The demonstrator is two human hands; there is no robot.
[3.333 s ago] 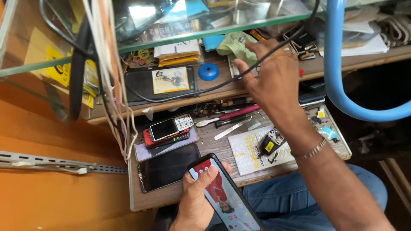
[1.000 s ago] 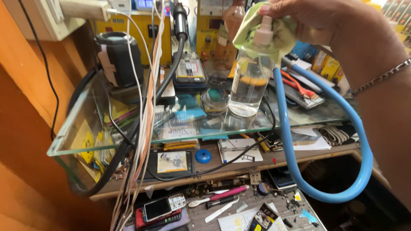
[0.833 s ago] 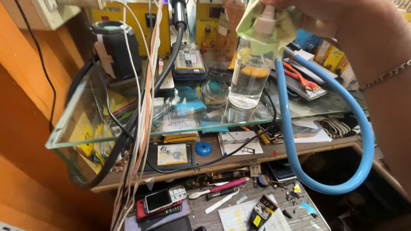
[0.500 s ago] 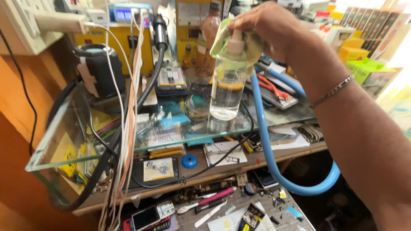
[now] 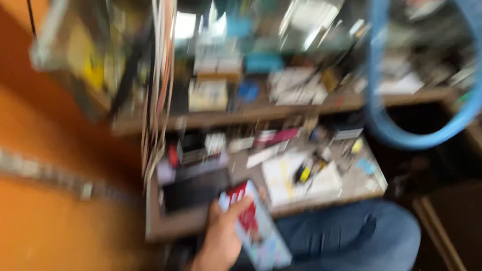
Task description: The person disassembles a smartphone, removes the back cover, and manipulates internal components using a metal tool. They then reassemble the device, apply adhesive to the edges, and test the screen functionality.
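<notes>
The picture is smeared by fast head motion. My left hand (image 5: 223,241) is low in the middle, shut on a smartphone (image 5: 253,226) whose lit screen shows red and pale colours. The phone hangs over the front edge of a cluttered pull-out tray (image 5: 165,231), above my lap in blue jeans (image 5: 351,236). My right hand is out of view, and so are the clear bottle and green cloth it held.
A dark phone (image 5: 193,188) lies flat on the tray beside the held one. White paper (image 5: 301,175) with small tools lies to the right. A blue hose (image 5: 381,120) loops down at the right. Hanging cables (image 5: 158,100) drop at the left, with an orange wall (image 5: 60,200) beyond.
The view has swung sharply down from the glass shelf to the tray and my lap. My right hand with the bottle and cloth has left the picture; my left hand with the phone has come in.
</notes>
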